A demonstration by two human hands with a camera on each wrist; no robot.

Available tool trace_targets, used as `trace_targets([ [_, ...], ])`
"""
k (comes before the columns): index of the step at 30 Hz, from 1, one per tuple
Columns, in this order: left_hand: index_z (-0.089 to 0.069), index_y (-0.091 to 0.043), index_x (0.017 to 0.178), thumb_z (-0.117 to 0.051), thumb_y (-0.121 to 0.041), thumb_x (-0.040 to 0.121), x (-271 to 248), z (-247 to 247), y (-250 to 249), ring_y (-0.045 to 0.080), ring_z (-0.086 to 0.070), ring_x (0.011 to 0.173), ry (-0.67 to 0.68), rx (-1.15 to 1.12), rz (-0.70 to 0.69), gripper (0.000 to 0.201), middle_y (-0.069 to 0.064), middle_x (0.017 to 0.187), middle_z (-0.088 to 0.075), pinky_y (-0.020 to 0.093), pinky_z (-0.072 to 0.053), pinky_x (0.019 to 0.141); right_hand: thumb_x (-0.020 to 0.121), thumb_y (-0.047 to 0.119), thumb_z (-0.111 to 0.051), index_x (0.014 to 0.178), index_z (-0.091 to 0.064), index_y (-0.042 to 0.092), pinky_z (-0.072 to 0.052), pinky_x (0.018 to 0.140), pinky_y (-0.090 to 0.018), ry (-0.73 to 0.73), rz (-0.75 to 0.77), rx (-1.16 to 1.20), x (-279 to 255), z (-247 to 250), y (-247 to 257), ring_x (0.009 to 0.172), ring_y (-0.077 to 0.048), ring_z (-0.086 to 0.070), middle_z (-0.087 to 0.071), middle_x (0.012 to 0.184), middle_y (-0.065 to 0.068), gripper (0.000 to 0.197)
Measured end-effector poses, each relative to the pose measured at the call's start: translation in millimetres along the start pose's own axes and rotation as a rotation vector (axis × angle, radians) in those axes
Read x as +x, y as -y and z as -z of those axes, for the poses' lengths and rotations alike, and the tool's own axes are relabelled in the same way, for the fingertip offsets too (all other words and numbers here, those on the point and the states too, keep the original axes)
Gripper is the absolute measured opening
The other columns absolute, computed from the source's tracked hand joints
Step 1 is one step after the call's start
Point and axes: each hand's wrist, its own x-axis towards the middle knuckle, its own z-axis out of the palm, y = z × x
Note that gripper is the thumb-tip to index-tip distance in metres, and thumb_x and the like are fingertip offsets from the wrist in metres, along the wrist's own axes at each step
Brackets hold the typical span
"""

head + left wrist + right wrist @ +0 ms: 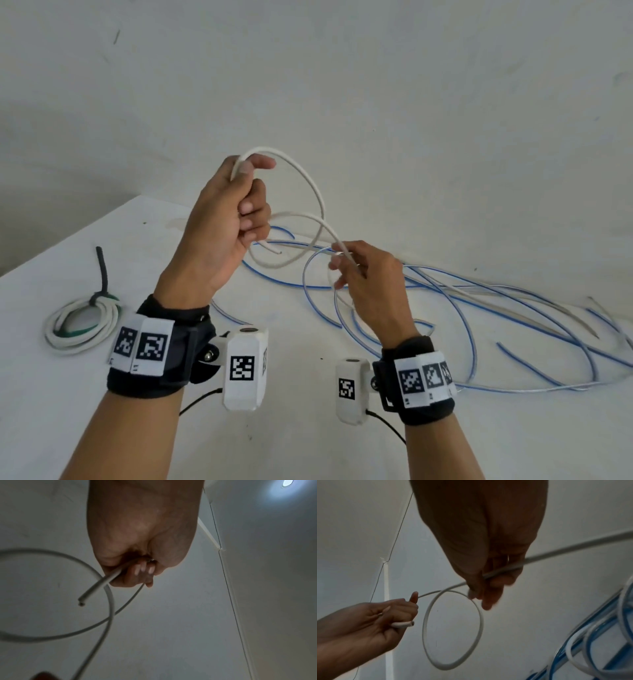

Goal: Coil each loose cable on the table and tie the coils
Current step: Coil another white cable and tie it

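My left hand (236,209) is raised above the table and grips a white cable (310,181) near its cut end (274,249), with one loop hanging from the fist. The same grip shows in the left wrist view, where the left hand (137,561) curls round the white cable (109,597). My right hand (356,270) pinches the white cable further along, lower and to the right. In the right wrist view the right hand (489,574) holds the cable (479,618) above its round loop. A blue-and-white cable (455,308) lies loose in wide loops on the table.
A tied white coil (82,325) with a dark strap (102,274) lies at the left of the white table (291,445). The blue-and-white cable spreads over the right half. A pale wall (342,85) stands behind the table's far edge.
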Motion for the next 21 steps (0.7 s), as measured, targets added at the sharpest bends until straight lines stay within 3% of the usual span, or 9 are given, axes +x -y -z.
trace_targets([
  [2,-0.058,-0.016,0.105,-0.039,-0.031,0.108,2,4,3,0.010,-0.015,0.052,-0.050,-0.053,0.045,0.024,-0.007,0.060,-0.022,0.021,-0.017,0.045,0.093,0.033,-0.072,0.097,-0.076,0.023,-0.050,0.067,-0.028,-0.025,0.028,0.000,2,9,1,0.068,-0.011,-0.062,-0.072,0.077,0.010,0.011],
  [4,-0.058,-0.016,0.096,-0.040,-0.032,0.107,5,9,5,0.009,-0.017,0.050,-0.122,-0.167,0.078,0.025,-0.007,0.058,-0.023,0.020,-0.019,0.044,0.092,0.047,-0.065,0.083,-0.077,0.021,-0.044,0.066,-0.021,-0.036,0.033,0.089,1,21,3,0.067,-0.005,-0.057,-0.072,0.073,0.009,0.030],
  [6,-0.056,-0.018,0.092,-0.039,-0.025,0.108,8,15,6,0.007,-0.021,0.049,-0.177,-0.214,0.055,0.025,-0.008,0.057,-0.026,0.019,-0.025,0.043,0.090,0.048,-0.065,0.071,-0.074,0.019,-0.043,0.066,-0.018,-0.029,0.008,0.091,2,35,0,0.064,-0.002,-0.056,-0.071,0.070,0.001,0.036],
  [8,-0.056,-0.019,0.092,-0.038,-0.025,0.109,9,21,3,0.007,-0.021,0.050,-0.200,-0.211,0.017,0.025,-0.009,0.057,-0.026,0.018,-0.026,0.044,0.088,0.045,-0.073,0.068,-0.071,0.020,-0.042,0.063,-0.023,0.008,-0.065,-0.114,4,46,-15,0.061,-0.007,-0.053,-0.064,0.061,0.002,0.032],
  [10,-0.056,-0.020,0.090,-0.037,-0.032,0.107,9,24,-2,0.008,-0.019,0.051,-0.198,-0.229,0.015,0.029,-0.008,0.058,-0.023,0.020,-0.022,0.045,0.088,0.044,-0.075,0.069,-0.068,0.022,-0.047,0.074,-0.033,0.031,-0.205,-0.425,7,54,-32,0.069,-0.014,-0.060,-0.062,0.060,0.010,0.029],
  [13,-0.054,-0.021,0.082,-0.035,-0.036,0.106,6,23,-7,0.008,-0.014,0.048,-0.090,-0.204,0.084,0.034,-0.009,0.056,-0.021,0.020,-0.015,0.043,0.091,0.031,-0.072,0.093,-0.070,0.023,-0.044,0.095,-0.036,0.079,-0.304,-0.611,4,59,-40,0.109,-0.024,-0.062,-0.070,0.102,0.005,0.008],
  [17,-0.044,-0.018,0.073,-0.037,-0.034,0.105,-1,-2,3,0.005,-0.011,0.045,0.133,0.108,0.193,0.036,-0.011,0.053,-0.021,0.020,-0.010,0.041,0.090,0.034,-0.076,0.142,-0.050,0.025,-0.034,0.104,-0.024,-0.027,-0.052,-0.298,3,42,-22,0.132,-0.013,-0.049,-0.053,0.139,0.006,0.059],
  [19,-0.037,-0.018,0.068,-0.040,-0.038,0.102,-7,-16,9,0.005,-0.013,0.044,0.239,0.211,0.230,0.040,-0.009,0.053,-0.021,0.018,-0.011,0.042,0.088,0.036,-0.078,0.152,-0.037,0.031,-0.034,0.112,-0.024,-0.043,0.082,-0.113,4,27,-10,0.141,-0.003,-0.040,-0.044,0.152,0.013,0.077],
  [21,-0.033,-0.020,0.062,-0.044,-0.044,0.095,-13,-23,12,0.007,-0.013,0.045,0.332,0.257,0.276,0.042,-0.008,0.054,-0.020,0.018,-0.012,0.041,0.091,0.035,-0.075,0.155,-0.032,0.031,-0.032,0.115,-0.022,0.005,0.143,-0.058,2,15,-2,0.144,0.004,-0.033,-0.039,0.157,0.017,0.078],
])
